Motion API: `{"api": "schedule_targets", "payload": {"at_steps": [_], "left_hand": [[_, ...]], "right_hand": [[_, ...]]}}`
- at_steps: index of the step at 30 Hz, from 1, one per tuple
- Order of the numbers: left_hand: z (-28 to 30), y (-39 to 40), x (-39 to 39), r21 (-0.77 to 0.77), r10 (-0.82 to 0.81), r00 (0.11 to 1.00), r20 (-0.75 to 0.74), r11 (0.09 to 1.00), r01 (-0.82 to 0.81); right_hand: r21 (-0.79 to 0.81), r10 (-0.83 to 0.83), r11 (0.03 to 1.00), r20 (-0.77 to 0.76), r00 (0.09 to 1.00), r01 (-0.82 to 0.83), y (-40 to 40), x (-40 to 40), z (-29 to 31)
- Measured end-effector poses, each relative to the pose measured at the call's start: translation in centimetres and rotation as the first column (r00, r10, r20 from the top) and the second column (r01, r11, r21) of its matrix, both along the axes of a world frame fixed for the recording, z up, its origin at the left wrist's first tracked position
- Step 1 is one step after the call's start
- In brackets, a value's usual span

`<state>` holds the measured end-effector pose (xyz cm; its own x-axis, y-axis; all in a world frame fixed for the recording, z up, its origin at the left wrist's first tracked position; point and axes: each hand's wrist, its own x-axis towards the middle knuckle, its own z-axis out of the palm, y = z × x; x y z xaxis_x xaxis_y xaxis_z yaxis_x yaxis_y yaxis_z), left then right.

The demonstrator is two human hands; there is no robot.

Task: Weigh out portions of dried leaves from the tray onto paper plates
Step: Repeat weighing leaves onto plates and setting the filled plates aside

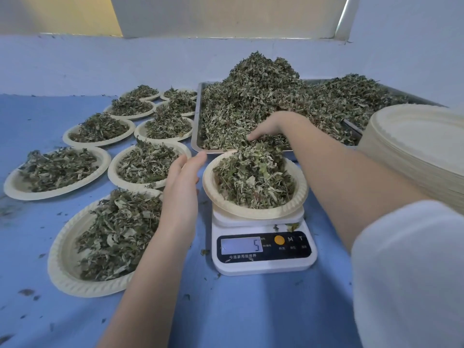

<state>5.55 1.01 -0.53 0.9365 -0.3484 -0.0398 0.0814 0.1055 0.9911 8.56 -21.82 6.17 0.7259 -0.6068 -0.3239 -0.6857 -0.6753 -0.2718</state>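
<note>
- Reaching forward, the right hand [270, 128] dips its fingers into the dried leaves [263, 96] at the near edge of the metal tray [197, 136]; the fingertips are buried in the leaves, so whether they pinch any cannot be told.
- Left hand [182, 182]: fingers straight and held together, palm turned toward the plate on the scale, hovering just beside its left rim without clear contact.
- Paper plate on the scale [298, 197]: cream, fluted rim, heaped with leaves, seated on the weighing platform directly in front of the tray.
- Digital kitchen scale [263, 247]: white body, dark control panel with an orange button; the lit display shows a digit that reads as "5", the rest indistinct.
- Metal tray: rectangular, set at the back right of the table, piled high with dried leaves in two mounds.
- Filled paper plates [56, 169]: nine visible to the left of the scale and tray, laid in two rough columns, each carrying a portion of leaves.
- Stack of empty paper plates [421, 151]: tall pile at the right edge, just beside the tray.
- Blue table covering [251, 310]: scattered with loose leaf crumbs.
- White sleeve [406, 272]: covers the right upper arm.
</note>
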Motion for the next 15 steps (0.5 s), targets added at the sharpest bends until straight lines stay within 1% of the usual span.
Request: {"api": "schedule_targets", "payload": {"at_steps": [1, 3, 5, 9, 11, 13, 15], "left_hand": [[0.0, 0.0, 0.0, -0.004, -0.002, 1.0, 0.001, 1.0, 0.002], [0.0, 0.1, 0.1, -0.01, -0.008, 1.0, 0.001, 1.0, 0.008], [0.0, 0.2, 0.1, -0.009, -0.012, 1.0, 0.0, 1.0, 0.012], [0.1, 0.1, 0.0, -0.019, -0.016, 1.0, 0.02, 1.0, 0.017], [0.0, 0.0, -0.1, -0.027, -0.023, 0.999, 0.024, 0.999, 0.024], [0.0, 0.0, -0.2, -0.038, -0.033, 0.999, 0.023, 0.999, 0.034], [0.0, 0.0, -0.2, -0.041, -0.036, 0.999, 0.022, 0.998, 0.037]], "right_hand": [[-0.001, 0.026, 1.0, -0.05, 0.998, -0.026, -0.4, 0.5, -0.6], [-0.057, 0.078, 0.995, -0.14, 0.987, -0.087, -1.2, 1.2, -1.7], [-0.136, 0.124, 0.98, -0.177, 0.976, -0.149, -1.3, 1.5, -2.4], [-0.225, 0.247, 0.943, -0.02, 0.969, -0.245, -0.3, 1.9, -2.4], [-0.238, 0.276, 0.935, 0.03, 0.961, -0.262, 0.1, 1.8, -2.1], [-0.149, 0.225, 0.967, 0.13, 0.966, -0.205, 0.2, 1.6, -1.5], [-0.021, 0.112, 0.994, 0.269, 0.957, -0.11, 0.5, 1.3, -0.8]]}}
